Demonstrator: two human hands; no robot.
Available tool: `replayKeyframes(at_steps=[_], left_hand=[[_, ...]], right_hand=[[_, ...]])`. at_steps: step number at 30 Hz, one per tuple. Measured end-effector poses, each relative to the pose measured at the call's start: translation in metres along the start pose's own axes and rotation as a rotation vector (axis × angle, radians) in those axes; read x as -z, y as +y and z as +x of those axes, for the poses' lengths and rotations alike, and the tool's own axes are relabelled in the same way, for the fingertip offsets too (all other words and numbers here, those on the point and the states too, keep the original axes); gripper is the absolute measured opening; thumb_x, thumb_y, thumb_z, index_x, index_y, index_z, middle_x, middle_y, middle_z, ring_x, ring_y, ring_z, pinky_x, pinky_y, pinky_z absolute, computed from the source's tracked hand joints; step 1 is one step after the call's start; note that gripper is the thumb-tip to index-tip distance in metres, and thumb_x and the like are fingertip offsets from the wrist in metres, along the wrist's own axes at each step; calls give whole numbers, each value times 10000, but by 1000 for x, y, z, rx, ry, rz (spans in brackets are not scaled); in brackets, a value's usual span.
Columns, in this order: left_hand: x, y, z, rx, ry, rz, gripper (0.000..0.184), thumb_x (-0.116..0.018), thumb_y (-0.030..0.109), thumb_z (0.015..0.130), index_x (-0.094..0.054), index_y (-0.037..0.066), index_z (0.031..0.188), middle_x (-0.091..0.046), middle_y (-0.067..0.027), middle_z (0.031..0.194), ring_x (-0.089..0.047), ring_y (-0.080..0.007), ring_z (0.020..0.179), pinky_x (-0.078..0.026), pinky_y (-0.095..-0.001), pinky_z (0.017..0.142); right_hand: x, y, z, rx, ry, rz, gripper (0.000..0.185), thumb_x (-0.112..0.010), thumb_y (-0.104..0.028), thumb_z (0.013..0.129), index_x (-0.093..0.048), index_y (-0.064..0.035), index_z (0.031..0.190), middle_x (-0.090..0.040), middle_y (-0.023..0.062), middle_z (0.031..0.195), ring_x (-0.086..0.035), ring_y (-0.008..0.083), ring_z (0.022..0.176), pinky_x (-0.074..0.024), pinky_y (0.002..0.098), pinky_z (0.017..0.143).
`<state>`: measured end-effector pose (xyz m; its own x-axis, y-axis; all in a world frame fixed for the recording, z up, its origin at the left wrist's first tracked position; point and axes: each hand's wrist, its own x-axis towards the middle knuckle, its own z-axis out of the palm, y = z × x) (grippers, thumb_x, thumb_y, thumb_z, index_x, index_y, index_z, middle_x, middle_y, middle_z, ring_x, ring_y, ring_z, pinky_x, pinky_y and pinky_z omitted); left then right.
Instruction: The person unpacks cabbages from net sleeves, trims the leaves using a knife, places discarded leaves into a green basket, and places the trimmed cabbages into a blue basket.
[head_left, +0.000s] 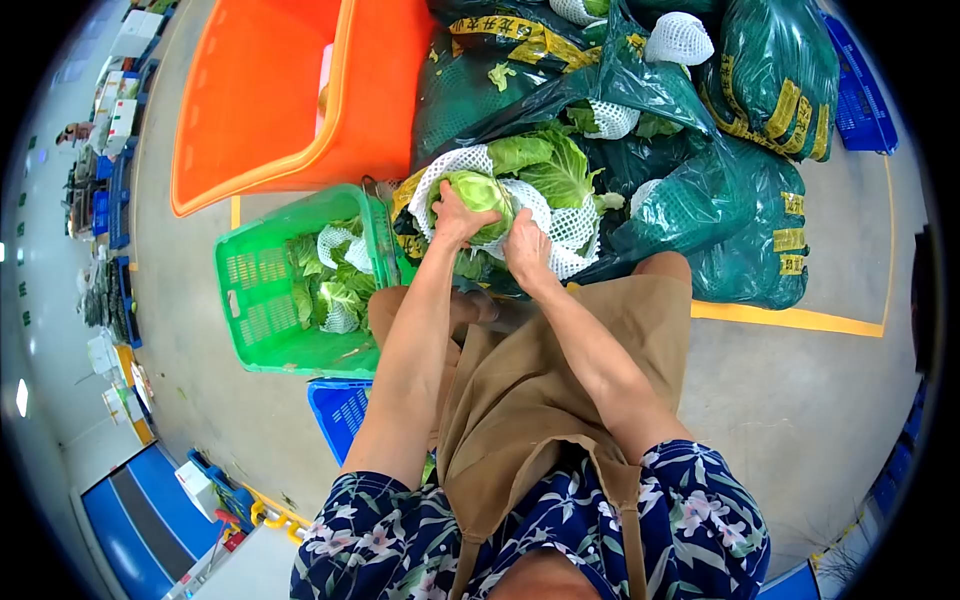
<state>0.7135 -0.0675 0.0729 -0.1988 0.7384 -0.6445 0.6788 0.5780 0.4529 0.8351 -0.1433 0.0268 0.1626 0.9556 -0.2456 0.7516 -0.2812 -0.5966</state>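
Note:
A round green cabbage [474, 196] sits in front of me at the open mouth of a dark green plastic bag [640, 240]. My left hand [462, 216] is wrapped over its left side, fingers spread on the leaves. Against its right side, my right hand [526, 246] has its fingers closed on a white foam net sleeve [530, 203]. More white netting lies around the cabbage's upper left. Just to the right is a leafy cabbage [563, 172] with loose outer leaves, its lower part in a foam net [574, 232].
At my left stands a green crate [290, 355] holding loose leaves and foam nets [340, 250]. Behind it is a large orange bin [375, 110]. Full green bags with yellow tape [780, 105] are piled ahead and right. Blue crates [338, 408] stand below the green crate and at far right.

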Motion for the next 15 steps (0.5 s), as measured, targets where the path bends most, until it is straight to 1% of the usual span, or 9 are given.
replayKeyframes(at_steps=[3, 6, 9, 12, 15], left_hand=[[4, 0, 2, -8, -20, -17, 1344, -904, 355, 483, -52, 73, 1483, -277, -318, 1378, -497, -422, 1149, -597, -454, 690], [-6, -21, 13, -139, 52, -52, 1337, -895, 360, 481, -60, 55, 1479, -287, -334, 1363, -490, -432, 1159, -538, -469, 849], [-6, -21, 15, -123, 36, -20, 1313, -880, 356, 489, -71, 38, 1473, -292, -351, 1352, -482, -460, 1155, -458, -455, 960], [-11, -6, 2, -136, 86, 59, 1244, -855, 331, 524, -93, 47, 1466, -273, -359, 1357, -455, -508, 1151, -445, -494, 956], [-30, 4, -4, -165, 168, 164, 1225, -844, 363, 543, -103, 26, 1458, -297, -352, 1319, -465, -521, 1117, -424, -520, 945]], right_hand=[[-11, 9, 13, -15, -32, -36, 269, -577, -38, 773, -417, 42, 974, -639, 298, 767, -651, 448, 765, -521, 514, 674], [-8, 8, 23, -5, -131, -31, 263, -580, -43, 776, -417, 38, 966, -636, 300, 758, -648, 456, 761, -518, 523, 677], [-1, 4, 16, 33, -164, -36, 210, -544, -48, 818, -435, 37, 976, -654, 286, 795, -663, 441, 766, -531, 508, 663], [-6, 8, 19, -44, -162, -92, 210, -544, -38, 819, -434, 45, 977, -654, 285, 796, -661, 444, 770, -532, 513, 673], [-10, 17, 30, -86, -170, -116, 226, -560, -39, 812, -433, 50, 977, -654, 280, 784, -659, 450, 768, -534, 512, 676]])
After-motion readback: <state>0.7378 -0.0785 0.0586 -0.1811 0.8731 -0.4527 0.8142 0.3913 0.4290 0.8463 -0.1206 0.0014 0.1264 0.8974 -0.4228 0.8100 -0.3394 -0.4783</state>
